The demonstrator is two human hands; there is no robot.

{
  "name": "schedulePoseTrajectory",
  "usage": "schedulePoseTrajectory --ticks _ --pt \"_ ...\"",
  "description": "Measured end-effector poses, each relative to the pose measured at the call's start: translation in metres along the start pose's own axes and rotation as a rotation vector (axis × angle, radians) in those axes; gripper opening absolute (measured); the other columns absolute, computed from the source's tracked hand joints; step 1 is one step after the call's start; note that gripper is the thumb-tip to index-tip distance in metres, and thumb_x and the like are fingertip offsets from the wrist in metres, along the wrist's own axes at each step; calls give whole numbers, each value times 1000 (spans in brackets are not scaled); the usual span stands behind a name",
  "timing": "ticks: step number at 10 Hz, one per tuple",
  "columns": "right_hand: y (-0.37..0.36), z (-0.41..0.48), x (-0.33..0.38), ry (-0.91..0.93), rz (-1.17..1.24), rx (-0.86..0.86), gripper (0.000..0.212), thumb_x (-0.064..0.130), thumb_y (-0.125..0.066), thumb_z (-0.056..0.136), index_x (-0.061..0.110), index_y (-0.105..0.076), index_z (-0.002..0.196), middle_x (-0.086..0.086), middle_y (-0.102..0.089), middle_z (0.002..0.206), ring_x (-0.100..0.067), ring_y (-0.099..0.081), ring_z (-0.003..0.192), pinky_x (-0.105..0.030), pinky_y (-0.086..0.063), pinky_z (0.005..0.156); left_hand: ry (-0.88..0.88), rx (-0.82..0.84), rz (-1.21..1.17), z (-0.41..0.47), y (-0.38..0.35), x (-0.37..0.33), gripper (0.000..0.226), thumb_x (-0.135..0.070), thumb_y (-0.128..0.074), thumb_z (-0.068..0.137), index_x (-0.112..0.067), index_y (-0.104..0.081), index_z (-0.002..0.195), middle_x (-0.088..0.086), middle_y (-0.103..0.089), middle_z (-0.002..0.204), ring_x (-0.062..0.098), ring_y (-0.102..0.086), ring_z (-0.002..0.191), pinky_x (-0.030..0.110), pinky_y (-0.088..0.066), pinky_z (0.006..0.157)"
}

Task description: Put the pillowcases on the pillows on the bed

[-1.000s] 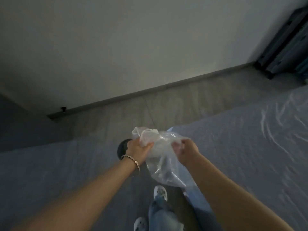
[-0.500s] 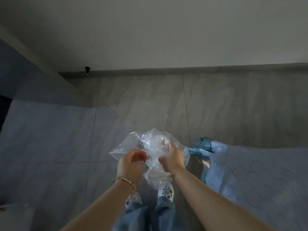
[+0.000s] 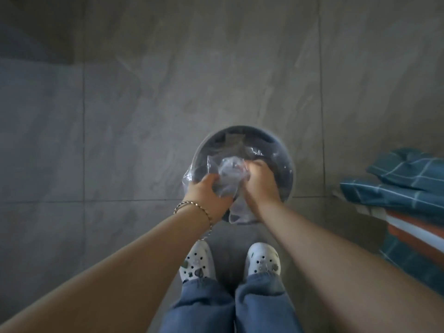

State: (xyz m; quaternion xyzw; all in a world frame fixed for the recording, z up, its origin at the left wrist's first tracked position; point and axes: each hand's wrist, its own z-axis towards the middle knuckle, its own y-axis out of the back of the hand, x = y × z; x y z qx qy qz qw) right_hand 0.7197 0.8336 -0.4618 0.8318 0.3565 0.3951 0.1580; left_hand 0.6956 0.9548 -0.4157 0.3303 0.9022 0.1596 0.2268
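Now the view has swung from bed to floor: left hand (image 3: pixel 209 195) and right hand (image 3: pixel 260 183) both clutch a crinkly clear plastic bag (image 3: pixel 230 174), balled up, above a round dark bin (image 3: pixel 240 131). Wrapping goes out. Soft, folded checked pillowcases (image 3: pixel 396 193), probably, wait beyond the right hand, unfitted.

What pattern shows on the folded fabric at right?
The folded fabric is teal with pale grid lines; head view.

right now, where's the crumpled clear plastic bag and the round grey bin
crumpled clear plastic bag (image 3: pixel 231 169): head view, on its bunched middle
round grey bin (image 3: pixel 240 129): head view, on its far rim
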Motion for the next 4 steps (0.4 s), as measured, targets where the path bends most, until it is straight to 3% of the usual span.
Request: schedulePoseTrajectory --ticks 1,2,3,4 --pt "-29 28 -25 46 -52 53 25 33 -56 83 38 -53 108 -5 -57 118 -22 -56 105 -35 -42 99 29 -30 -87 38 -21 -6 45 -28 -56 83 -20 -50 127 11 -54 121 30 -56 103 31 -47 86" --pt "-37 50 -54 31 -86 -7 40 48 -59 70 40 -47 108 -7 -66 103 -29 -62 96 -50 -48 92 67 72 -303 74 -38 -12 33 -19 -53 86 -9 -59 117 15 -63 112 31 -59 101 34 -49 88" --pt "-29 64 -40 -82 -45 124 60 46 -53 84 25 -33 137 -8 -50 134 -30 -47 124 -39 -35 105 107 53 -222 93 -40 -11 36 -34 -51 91 -9 -62 115 13 -63 116 30 -58 106 30 -46 89" --pt "-10 50 -12 -262 -34 257 67 38 -52 90 16 -23 145 -13 -23 151 -28 -22 140 -36 -20 114 101 20 -54 65 -26 -28 29 -21 -47 93 -3 -60 112 15 -62 115 31 -57 107 28 -41 77"
